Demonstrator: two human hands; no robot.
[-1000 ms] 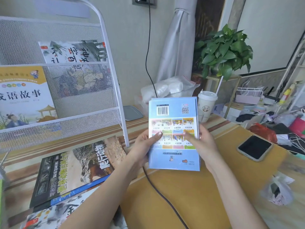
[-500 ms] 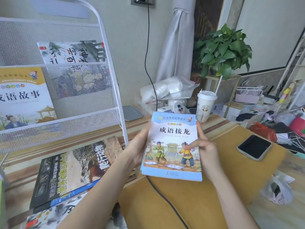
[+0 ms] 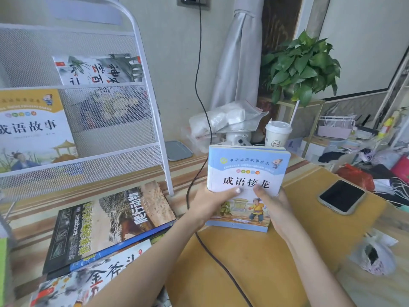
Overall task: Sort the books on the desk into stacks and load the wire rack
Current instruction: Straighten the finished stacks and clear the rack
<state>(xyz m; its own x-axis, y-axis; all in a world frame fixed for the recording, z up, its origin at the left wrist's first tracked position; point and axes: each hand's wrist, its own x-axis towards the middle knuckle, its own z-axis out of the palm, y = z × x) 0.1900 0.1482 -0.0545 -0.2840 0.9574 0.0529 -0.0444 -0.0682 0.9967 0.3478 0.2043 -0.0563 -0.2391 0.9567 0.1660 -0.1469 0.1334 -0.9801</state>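
Holding blue book (image 3: 246,173) cover-up above desk (image 3: 254,262), left hand (image 3: 207,206) and right hand (image 3: 273,209) each gripping a side edge, thumbs pressed on cover. Wire rack (image 3: 152,107) up-left of left hand; two books (image 3: 110,224) flat below it. Risk: black cable (image 3: 208,247) under hands could snag; rack frame could clip book on the way in.

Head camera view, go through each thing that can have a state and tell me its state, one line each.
Blue book: front cover up, held above the desk.
Left hand: grips the blue book.
Right hand: grips the blue book.
Wire rack: upright, two books in it.
Reptile book: lying flat, closed.
Phone: screen dark, face up.
Cup: lidded, straw in.
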